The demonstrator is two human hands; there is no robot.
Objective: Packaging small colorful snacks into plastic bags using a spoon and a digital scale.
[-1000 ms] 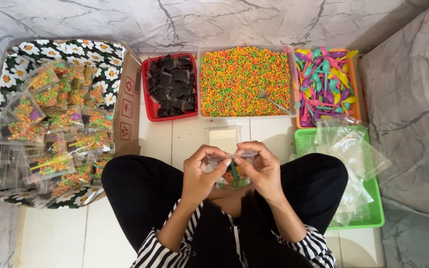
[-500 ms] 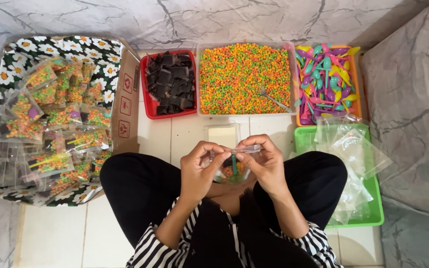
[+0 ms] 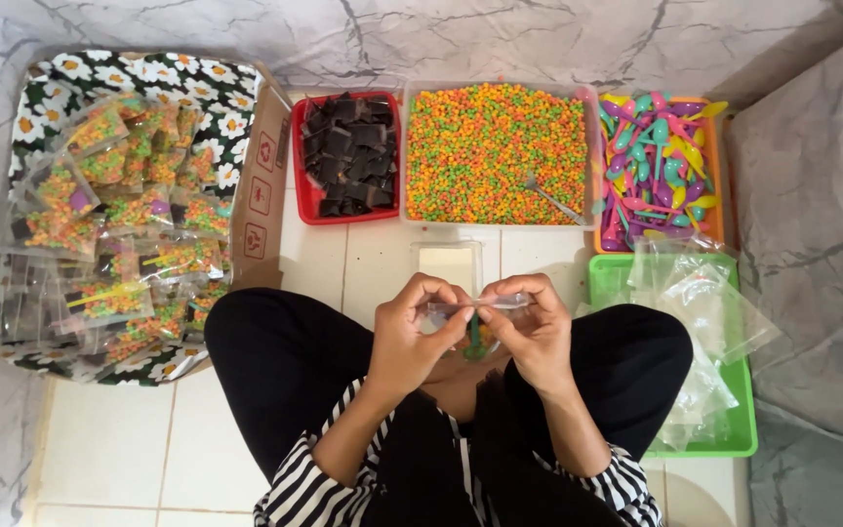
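Clear plastic packets, already filled with coloured pellets, lie heaped at your far left on a daisy-print tray, with a cardboard box flap standing along the tray's right edge. Next along the white tiled floor sits a red tub holding dark brown squares. Beside it, a larger clear tub is full of orange, green and yellow pellets, with a metal spoon lying in them. A small empty clear tub stands just in front of that, close to your hands.

Your left hand and right hand meet over your lap, between your black-trousered knees. Both sets of fingers are pinched shut along the top edge of one small clear bag, left thumb and forefinger at one end, right at the other. The bag hangs between them with something green showing inside; its other contents cannot be made out.

Further right, an orange tub holds small plastic spoons in pink, teal, yellow and purple. In front of it, by your right knee, a green tray carries a loose pile of empty clear bags.
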